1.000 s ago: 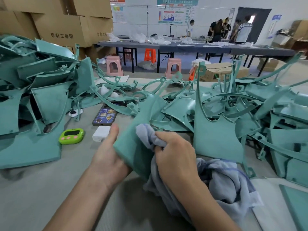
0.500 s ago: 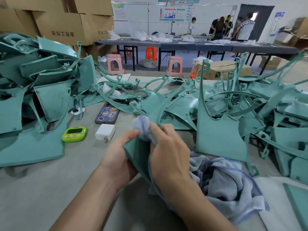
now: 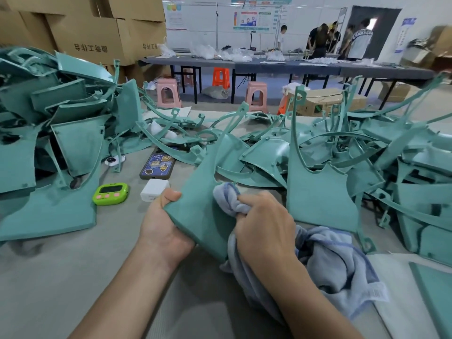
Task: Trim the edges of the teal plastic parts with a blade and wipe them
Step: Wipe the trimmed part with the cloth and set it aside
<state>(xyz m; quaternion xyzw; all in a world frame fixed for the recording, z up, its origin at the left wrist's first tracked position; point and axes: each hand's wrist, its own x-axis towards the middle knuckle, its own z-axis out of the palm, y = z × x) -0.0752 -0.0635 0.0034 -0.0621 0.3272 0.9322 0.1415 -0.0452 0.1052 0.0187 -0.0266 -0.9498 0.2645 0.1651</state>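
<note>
Two hands were on the job in the head view. The left hand (image 3: 161, 226) gripped the near-left corner of a teal plastic part (image 3: 203, 189), thumb clamped on its upper face, the other fingers hidden underneath. The right hand (image 3: 264, 228) had its fingers (image 3: 247, 204) curled tight round a bunched knob of grey-blue cloth (image 3: 226, 196) and pressed it against the face of the part, near its right edge. The rest of that cloth trailed under the wrist and lay heaped on the tabletop (image 3: 61, 277) at the near right.

The held part sat tilted in the near middle, lifted at the left corner, its narrow arm running away into the far tangle. Just right of it another teal panel (image 3: 320, 199) stood upright. A big pile of teal parts (image 3: 61, 133) filled the left side, and a second pile (image 3: 396, 172) crowded the right.

Between the left pile and the hands lay a green timer (image 3: 111, 193), a white charger block (image 3: 154, 189) just beside the left thumb, and a phone (image 3: 157, 166) a little farther off.

Far back were stacked cardboard boxes (image 3: 97, 33), pink stools (image 3: 168, 92) and a long dark table (image 3: 269, 66) with several people standing beyond it.
</note>
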